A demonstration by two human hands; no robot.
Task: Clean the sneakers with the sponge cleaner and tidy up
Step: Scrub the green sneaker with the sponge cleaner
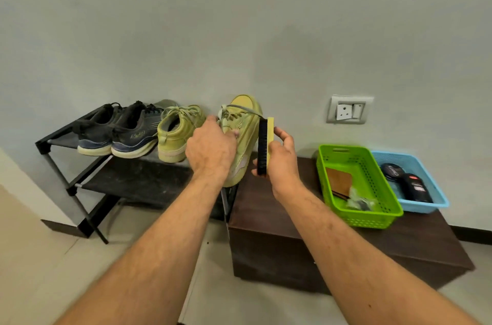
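Holding the green sneaker (243, 138) toe-up at frame centre, left hand (210, 150) curled around its upper; gripping the sponge cleaner (265, 146) just right of it in the right hand (282, 162). Probably scrubbing mid-step; next, pressing sponge against the side panel.

You've got a black shoe rack (66, 135) left of the held sneaker; its top shelf carries 2 dark running shoes (117, 130) and 1 yellow-green sneaker (175, 135). To the right of your grip, a dark brown cabinet (279, 218) on the floor w/ a green basket (372, 215) and, touching it, a blue basket (436, 191).
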